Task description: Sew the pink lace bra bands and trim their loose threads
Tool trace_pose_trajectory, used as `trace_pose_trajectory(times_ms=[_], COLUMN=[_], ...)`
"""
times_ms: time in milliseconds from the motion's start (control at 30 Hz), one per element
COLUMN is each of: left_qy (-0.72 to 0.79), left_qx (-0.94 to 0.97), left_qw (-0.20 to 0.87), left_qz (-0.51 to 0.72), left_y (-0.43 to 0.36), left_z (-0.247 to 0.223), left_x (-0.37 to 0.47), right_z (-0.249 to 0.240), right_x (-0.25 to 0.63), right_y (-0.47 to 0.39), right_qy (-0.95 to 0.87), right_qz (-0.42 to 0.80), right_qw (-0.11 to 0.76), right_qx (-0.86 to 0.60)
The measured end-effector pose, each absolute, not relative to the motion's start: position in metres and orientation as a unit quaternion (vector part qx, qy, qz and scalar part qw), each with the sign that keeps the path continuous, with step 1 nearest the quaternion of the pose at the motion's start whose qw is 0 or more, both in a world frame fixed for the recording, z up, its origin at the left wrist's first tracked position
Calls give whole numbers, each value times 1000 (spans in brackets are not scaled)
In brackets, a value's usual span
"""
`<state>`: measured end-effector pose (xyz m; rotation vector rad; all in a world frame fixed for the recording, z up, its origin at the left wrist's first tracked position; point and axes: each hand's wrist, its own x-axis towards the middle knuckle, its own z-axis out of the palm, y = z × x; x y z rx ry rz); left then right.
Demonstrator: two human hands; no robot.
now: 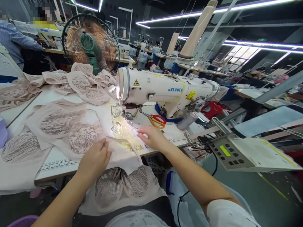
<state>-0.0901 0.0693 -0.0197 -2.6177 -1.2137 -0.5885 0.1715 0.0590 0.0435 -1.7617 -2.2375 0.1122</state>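
Note:
My left hand (96, 154) presses down on a pale pink lace bra piece (86, 135) at the table's front, its fingers close together on the cloth edge. Just in front of the needle of the white sewing machine (142, 85), my right hand (149, 135) pinches near a narrow pale strip (134, 148); what lies between its fingertips is too small to make out. The strip curves down from the needle area to the table's front edge. The machine's lamp lights the needle plate.
Orange-handled scissors (157, 121) lie right of the needle. More lace pieces (82, 82) are heaped at the back left, before a large fan (91, 44). Another piece (123, 186) hangs below the table edge. A control box (232, 154) stands at right.

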Motion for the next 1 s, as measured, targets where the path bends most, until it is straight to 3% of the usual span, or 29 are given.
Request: trace_pose_trajectory(times_ms=[100, 233, 667, 1000], left_qy=[-439, -450, -495, -508], left_qx=[-873, -874, -864, -857], left_qw=[74, 59, 18, 22], left_qz=[-198, -174, -89, -81], left_y=[73, 83, 82, 78], left_z=[-17, -14, -5, -2], left_x=[-90, -92, -83, -82], right_z=[37, 22, 5, 23], right_x=[111, 67, 60, 67], right_y=[71, 99, 138, 126], right_qy=[-836, -842, -798, -795], right_qz=[4, -9, -37, -39], right_qw=[71, 49, 15, -4], right_qx=[-544, -537, -602, -606])
